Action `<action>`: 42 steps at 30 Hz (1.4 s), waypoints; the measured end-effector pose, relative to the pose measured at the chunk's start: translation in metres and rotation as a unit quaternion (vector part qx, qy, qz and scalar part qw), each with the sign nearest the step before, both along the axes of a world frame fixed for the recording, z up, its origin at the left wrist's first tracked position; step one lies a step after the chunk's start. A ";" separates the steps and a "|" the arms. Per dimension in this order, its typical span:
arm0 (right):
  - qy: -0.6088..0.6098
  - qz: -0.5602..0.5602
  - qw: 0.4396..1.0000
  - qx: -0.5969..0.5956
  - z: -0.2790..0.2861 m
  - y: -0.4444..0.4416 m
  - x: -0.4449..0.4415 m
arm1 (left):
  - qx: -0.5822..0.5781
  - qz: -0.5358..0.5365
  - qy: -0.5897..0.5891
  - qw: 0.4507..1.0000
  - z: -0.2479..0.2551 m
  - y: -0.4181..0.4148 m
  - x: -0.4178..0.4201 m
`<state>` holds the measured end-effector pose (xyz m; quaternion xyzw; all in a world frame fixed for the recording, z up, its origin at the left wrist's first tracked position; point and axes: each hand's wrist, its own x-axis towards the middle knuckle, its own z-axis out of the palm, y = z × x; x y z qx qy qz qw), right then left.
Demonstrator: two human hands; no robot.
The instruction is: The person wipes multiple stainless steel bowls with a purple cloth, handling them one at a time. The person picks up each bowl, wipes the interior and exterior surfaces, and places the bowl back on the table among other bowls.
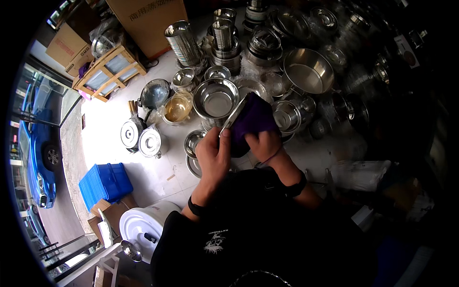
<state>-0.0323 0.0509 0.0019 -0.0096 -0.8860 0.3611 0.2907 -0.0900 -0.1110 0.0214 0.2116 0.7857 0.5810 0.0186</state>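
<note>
My left hand point(214, 152) grips the near edge of a thin metal piece point(235, 114), seen nearly edge-on, perhaps a lid or a basin. A dark purple cloth point(255, 118) lies against its right side. Bent fingers of my right hand point(264, 145) press into the cloth's lower part. Just beyond the metal piece, a wide stainless steel basin point(216, 98) tops a stack. Below it, partly behind my left hand, are a smaller steel bowl point(193, 143) and another round metal piece point(194, 165).
Stacked steel pots point(308, 71) and bowls cover the floor ahead and to the right. Lidded pots point(150, 142), pans and a gold-coloured bowl point(177, 108) stand left. Nearer are a blue plastic crate point(107, 184) and a white lidded bucket point(138, 229). A wooden crate point(111, 77) stands back left.
</note>
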 end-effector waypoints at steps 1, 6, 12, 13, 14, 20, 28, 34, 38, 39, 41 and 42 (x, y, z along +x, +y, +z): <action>-0.017 -0.001 1.000 -0.018 -0.003 0.010 0.003 | 0.016 -0.004 -0.003 1.000 0.002 0.002 0.003; -0.078 0.062 0.792 -0.602 -0.017 0.056 0.004 | 0.132 -0.044 -0.054 0.989 0.013 0.006 0.012; 0.020 0.099 0.641 -0.761 -0.007 0.028 0.004 | 0.328 0.002 -0.118 0.937 -0.010 0.020 0.011; 0.004 0.090 0.642 -0.761 -0.018 0.023 0.004 | 0.379 0.011 -0.138 0.915 -0.012 0.028 0.011; -0.012 0.082 0.643 -0.762 -0.029 0.017 0.004 | 0.411 0.017 -0.157 0.898 -0.012 0.037 0.014; -0.019 0.059 0.902 -0.426 -0.008 -0.031 0.006 | 0.449 0.018 -0.147 0.881 -0.018 0.041 0.010; 0.142 -0.106 0.984 0.032 0.010 -0.034 -0.006 | 0.439 0.050 -0.149 0.885 -0.009 0.035 0.028; 0.159 -0.014 0.980 0.116 0.013 -0.024 0.010 | 0.393 0.011 -0.113 0.913 -0.005 0.024 0.033; 0.148 0.040 0.983 0.104 0.030 -0.026 0.015 | 0.258 -0.001 -0.050 0.965 -0.011 0.014 0.033; 0.133 0.037 0.985 0.101 0.032 -0.030 0.017 | 0.245 -0.004 -0.043 0.969 -0.006 0.014 0.034; 0.137 0.024 0.983 0.123 0.042 -0.033 0.017 | 0.254 0.004 -0.023 0.967 -0.007 0.014 0.034; 0.154 0.014 0.977 0.147 0.051 -0.034 0.017 | 0.256 0.007 -0.016 0.966 -0.007 0.014 0.034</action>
